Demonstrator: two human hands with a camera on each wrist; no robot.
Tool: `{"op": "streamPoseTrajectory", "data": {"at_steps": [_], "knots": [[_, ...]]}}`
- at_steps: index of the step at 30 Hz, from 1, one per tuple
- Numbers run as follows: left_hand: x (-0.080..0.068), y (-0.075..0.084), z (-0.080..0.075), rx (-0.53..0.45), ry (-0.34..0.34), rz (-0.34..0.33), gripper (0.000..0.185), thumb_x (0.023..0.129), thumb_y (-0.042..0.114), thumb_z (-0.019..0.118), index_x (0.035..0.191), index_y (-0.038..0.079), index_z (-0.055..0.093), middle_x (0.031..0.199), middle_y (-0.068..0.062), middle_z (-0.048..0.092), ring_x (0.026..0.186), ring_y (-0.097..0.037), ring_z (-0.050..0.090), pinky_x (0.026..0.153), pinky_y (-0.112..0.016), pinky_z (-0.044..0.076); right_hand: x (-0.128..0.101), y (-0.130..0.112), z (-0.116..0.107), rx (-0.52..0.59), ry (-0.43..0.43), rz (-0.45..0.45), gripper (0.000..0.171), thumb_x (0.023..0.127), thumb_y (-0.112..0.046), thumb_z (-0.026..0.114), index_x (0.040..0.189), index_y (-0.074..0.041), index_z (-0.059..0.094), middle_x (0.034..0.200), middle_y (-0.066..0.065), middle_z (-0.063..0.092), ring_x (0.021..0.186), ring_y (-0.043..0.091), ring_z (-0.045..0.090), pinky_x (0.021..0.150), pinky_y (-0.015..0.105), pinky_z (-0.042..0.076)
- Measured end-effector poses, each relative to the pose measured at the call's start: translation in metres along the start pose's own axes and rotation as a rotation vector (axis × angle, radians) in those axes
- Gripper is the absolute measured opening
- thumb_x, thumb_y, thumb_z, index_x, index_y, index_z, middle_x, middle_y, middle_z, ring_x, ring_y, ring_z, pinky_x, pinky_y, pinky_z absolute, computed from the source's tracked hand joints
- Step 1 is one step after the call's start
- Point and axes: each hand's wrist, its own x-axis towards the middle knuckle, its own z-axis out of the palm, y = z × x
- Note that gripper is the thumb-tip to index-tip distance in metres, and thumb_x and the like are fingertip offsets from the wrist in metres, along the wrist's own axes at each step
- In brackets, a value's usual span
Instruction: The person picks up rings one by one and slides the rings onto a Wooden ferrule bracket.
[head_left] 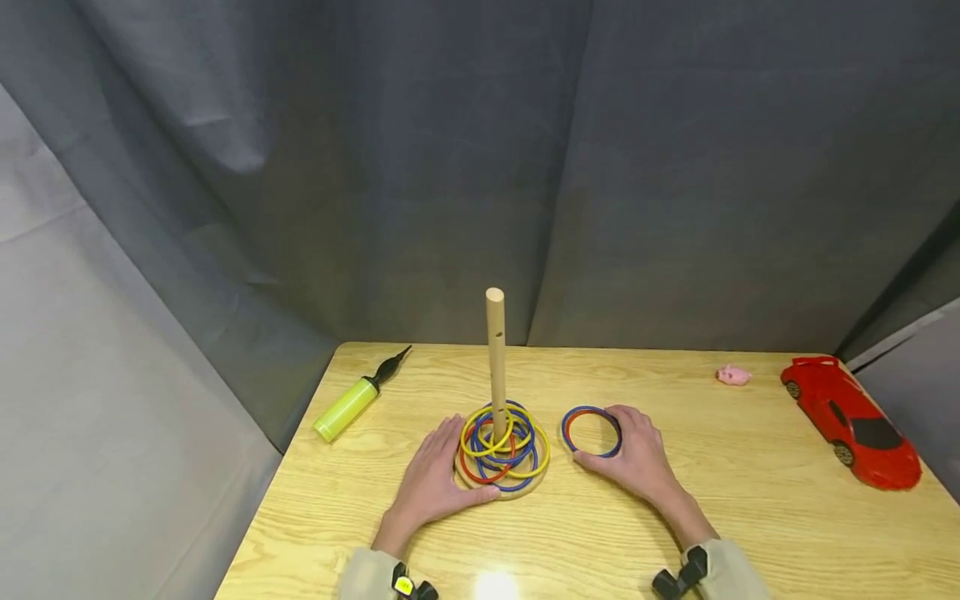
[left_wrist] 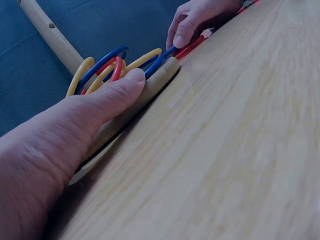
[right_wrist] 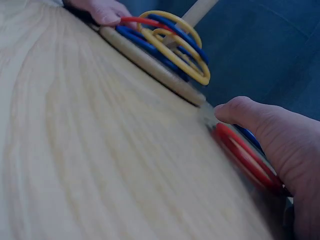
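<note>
— resting flat on the table (head_left: 675, 533), the left hand (head_left: 435, 487), fingers straight and thumb (left_wrist: 117, 92) pressed against the edge of the round wooden base (head_left: 517, 492). holding nothing, only bracing.

— and the right hand (head_left: 637, 458)?

— lying over the near side of two loose rings (head_left: 592, 431), one red, one blue, flat on the wood just beside the base. thumb (right_wrist: 240, 110) touching the red one in the right wrist view. fingers relaxed rather than closed round anything; hard to tell whether a pinch has begun.

— further out?

— seven or so rings in yellow, blue and red piled round the foot of the upright peg (head_left: 495, 358). beyond that, a green pump (head_left: 348, 407) at the far left edge, a small pink toy (head_left: 732, 376) and a red toy car (head_left: 851, 421) well off to the right.

— risks from here?

— probably slipping. thin smooth rings lying flat, little to get a fingertip under, so likely to skate across the wood instead of lifting. could also come up as a pair when only one is wanted, since the two lie stacked.

— and the peg?

— tall and narrow on a light base. liable to rock if a ring catches the tip on the way down, less so with the left hand pressing the base. might also settle crooked on the tangled pile.
</note>
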Motion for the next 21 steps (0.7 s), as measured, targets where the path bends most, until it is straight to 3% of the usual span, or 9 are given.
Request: {"op": "streamPoseTrajectory", "data": {"at_steps": [13,21], "knots": [[-0.001,-0.001,-0.002,0.009,-0.013,-0.005,0.136,0.070,0.097,0.058,0.168,0.011,0.021,0.173,-0.006,0.025,0.160,-0.021,0.018,0.130,-0.043,0.021,0.010,-0.025,-0.022,0.071,-0.018,-0.013,0.091,0.070,-0.053,0.094,0.132,0.004,0.059,0.133,0.022,0.060,0.124,0.042,0.049,0.103,0.059,0.038],[0.000,0.000,-0.001,0.009,-0.004,0.007,0.135,0.071,0.097,0.058,0.168,0.011,0.021,0.173,-0.007,0.025,0.160,-0.022,0.019,0.130,-0.044,0.022,0.020,-0.042,-0.036,0.073,-0.044,-0.020,0.093,0.071,-0.053,0.093,0.137,0.003,0.058,0.130,0.021,0.062,0.119,0.039,0.051,0.095,0.056,0.045]]}}
